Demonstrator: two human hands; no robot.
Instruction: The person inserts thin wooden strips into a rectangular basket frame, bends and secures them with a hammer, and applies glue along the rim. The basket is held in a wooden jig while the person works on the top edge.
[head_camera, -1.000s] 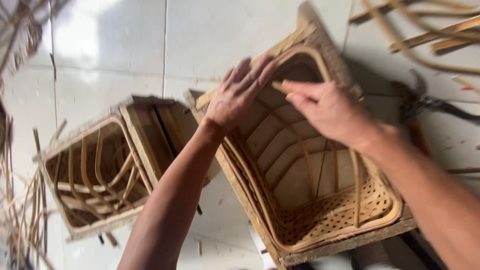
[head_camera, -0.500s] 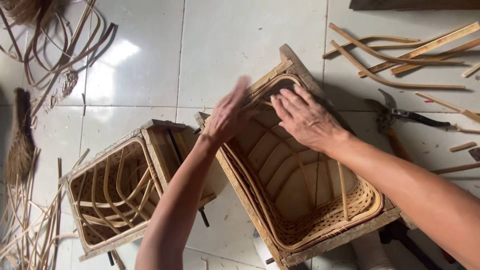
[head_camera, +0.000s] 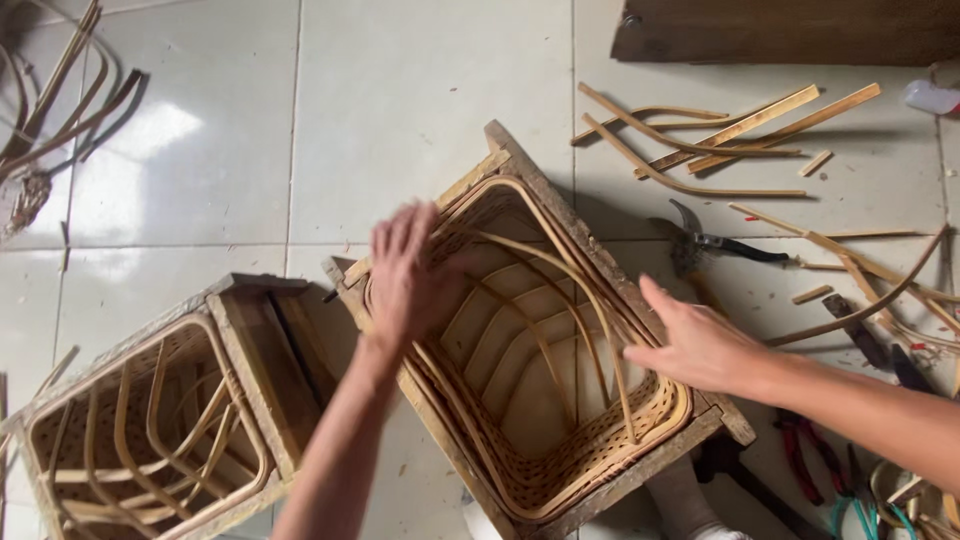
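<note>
- A square wooden frame with a woven rattan basket (head_camera: 545, 400) inside it is being worked on at the lower centre of the frame, resting on the tiled floor (head_camera: 400, 100).
- The left hand (head_camera: 408, 275) is being held flat over the basket's upper-left rim, fingers extended and close together; slight blur is hiding whether anything is being pinched.
- The right hand (head_camera: 700, 345) is being laid against the basket's right rim, fingers extended toward the interior, nothing being clasped.
- A long bent rattan strip (head_camera: 575, 290) is arching across the basket opening between the two hands.
- A second framed basket (head_camera: 160, 430) is lying at the lower left, just beside the first, its inner ribs being left loose.
- Pruning shears (head_camera: 715, 240) are lying right of the basket, near the right hand.
- Cut cane strips (head_camera: 710, 135) are being scattered over the upper right.
- A rattan bundle (head_camera: 50, 110) is lying at the upper left, well apart.
- A dark wooden board (head_camera: 790, 30) is lying along the top right edge.
</note>
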